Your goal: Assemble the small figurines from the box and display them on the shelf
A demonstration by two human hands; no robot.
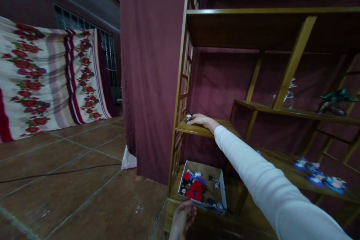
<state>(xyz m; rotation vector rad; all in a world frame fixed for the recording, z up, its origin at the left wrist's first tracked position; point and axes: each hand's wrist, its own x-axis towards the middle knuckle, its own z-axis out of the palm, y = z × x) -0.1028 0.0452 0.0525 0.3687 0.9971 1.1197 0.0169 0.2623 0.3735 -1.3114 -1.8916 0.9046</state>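
Note:
My right hand (203, 120), in a long white sleeve, reaches out to a low wooden shelf (197, 129) at the left end of the shelving unit. Its fingers rest on a small figurine (188, 117) with a dark head that stands near the shelf's front left corner. My left hand (182, 217) hangs low with fingers loosely curled, touching the near edge of a cardboard box (222, 191). The box lies on the bottom shelf and holds several small red, blue and dark toys (194, 188).
The wooden shelving unit (292, 60) stands against a maroon curtain (152, 63). Figurines stand on the right shelves: a pale one (288, 93), a dark green one (334, 102), several blue ones (317, 174). A floral cloth (42, 78) hangs left. A black cable (56, 172) crosses the tiled floor.

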